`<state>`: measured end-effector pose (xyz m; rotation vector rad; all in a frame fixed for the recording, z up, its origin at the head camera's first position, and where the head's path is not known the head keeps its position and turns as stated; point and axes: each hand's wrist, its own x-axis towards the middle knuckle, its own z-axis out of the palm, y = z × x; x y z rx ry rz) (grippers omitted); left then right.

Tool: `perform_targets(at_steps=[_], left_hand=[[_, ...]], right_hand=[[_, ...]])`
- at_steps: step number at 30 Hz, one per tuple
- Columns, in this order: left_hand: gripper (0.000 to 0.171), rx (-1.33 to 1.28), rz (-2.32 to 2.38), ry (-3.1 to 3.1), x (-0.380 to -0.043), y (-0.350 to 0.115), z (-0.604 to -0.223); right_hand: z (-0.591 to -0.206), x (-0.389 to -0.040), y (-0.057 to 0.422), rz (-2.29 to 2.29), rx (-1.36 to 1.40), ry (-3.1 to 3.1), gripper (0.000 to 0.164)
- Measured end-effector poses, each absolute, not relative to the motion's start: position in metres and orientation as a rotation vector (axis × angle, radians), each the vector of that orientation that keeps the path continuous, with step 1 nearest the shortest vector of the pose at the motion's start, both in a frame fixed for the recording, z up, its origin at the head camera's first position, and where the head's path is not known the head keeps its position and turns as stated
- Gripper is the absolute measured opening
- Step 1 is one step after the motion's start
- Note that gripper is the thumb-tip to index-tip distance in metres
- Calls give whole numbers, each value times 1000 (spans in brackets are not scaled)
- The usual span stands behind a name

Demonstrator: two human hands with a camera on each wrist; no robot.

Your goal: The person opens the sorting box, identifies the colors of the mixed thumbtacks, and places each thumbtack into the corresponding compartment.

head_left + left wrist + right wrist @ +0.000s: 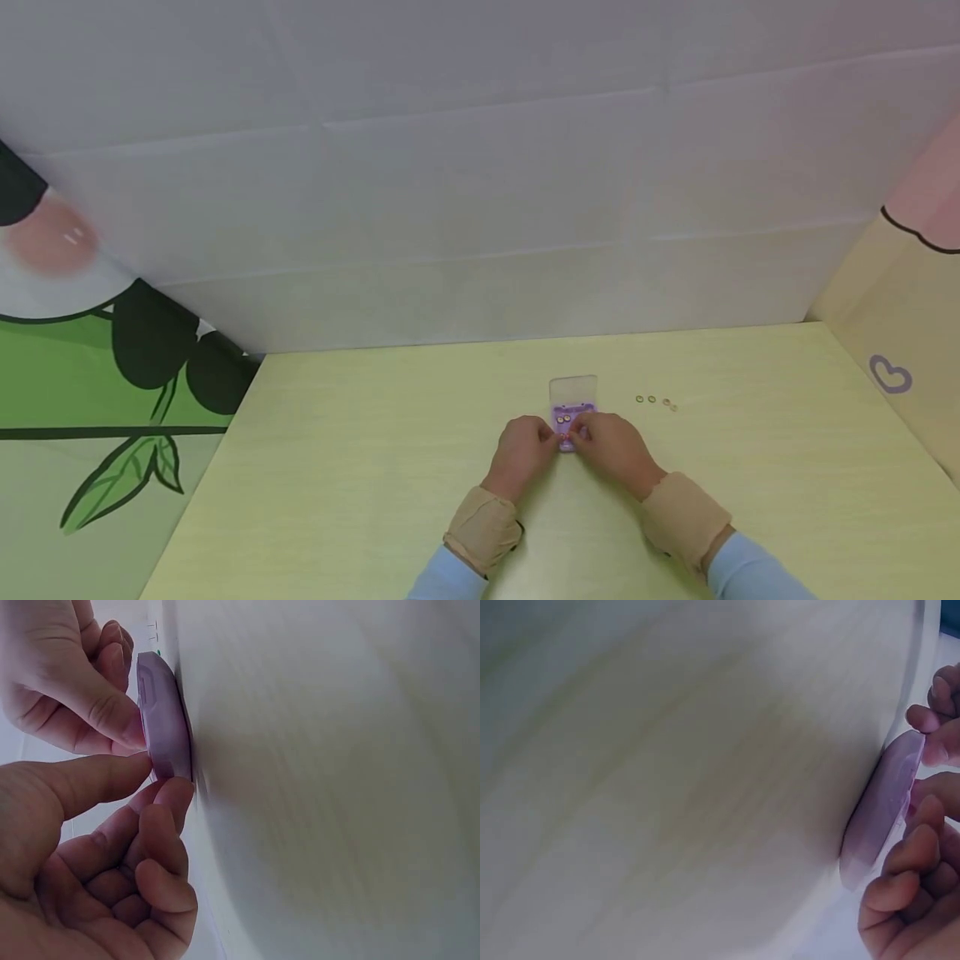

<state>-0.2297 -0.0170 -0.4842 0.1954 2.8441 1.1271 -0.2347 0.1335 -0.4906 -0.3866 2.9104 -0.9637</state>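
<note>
A small, flat purple case with a clear upper panel lies on the table between both hands. Two small ring-like pieces show on its purple part. My left hand pinches the case's near left corner, thumb on top and index finger against the side. From the right, my right hand reaches over the case with fingers curled. Its thumb tip touches the purple top in the left wrist view. Small reddish spots show beside the fingertips; I cannot tell whether the right hand pinches something there.
Several small rings lie in a loose row on the pale yellow table, to the right of the case. A white wall rises behind the table's far edge. Printed panels flank both sides.
</note>
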Motion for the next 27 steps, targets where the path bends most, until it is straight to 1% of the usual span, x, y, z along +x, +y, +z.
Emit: perform_targets(at_steps=[5, 17, 23, 27], left_hand=[[20, 181, 1129, 2833, -230, -17, -484], [19, 185, 1140, 2812, -229, -17, -485], [18, 201, 1110, 2841, -230, -18, -485], [16, 206, 1112, 2844, -230, -18, -484]], right_hand=[[-491, -235, 132, -861, -455, 2955, 8], [-490, -233, 134, -867, -469, 2984, 9], [-484, -235, 143, -861, -445, 3012, 14], [-480, -237, 154, -844, -429, 3020, 15]])
